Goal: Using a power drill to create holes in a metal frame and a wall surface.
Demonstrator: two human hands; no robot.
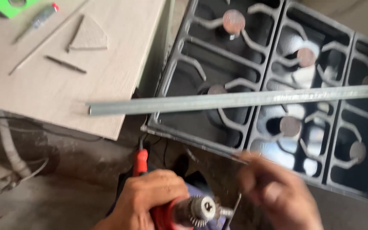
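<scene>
My left hand (148, 200) grips a red power drill (169, 213) near the bottom of the view, its metal chuck (205, 209) pointing right. My right hand (277, 191), blurred by motion, hovers just right of the chuck with fingers bent near a thin chuck key (231, 213); whether it holds the key I cannot tell. Above both hands a long grey metal channel (235, 101) lies across a gas cooktop (277, 85) with black cast-iron grates.
A light wooden board (64, 85) at the upper left carries a screwdriver (35, 23), thin rods, a triangular wood offcut (89, 36) and a green object (9, 6). Cables and a hose (9, 149) run over the rough concrete floor at the lower left.
</scene>
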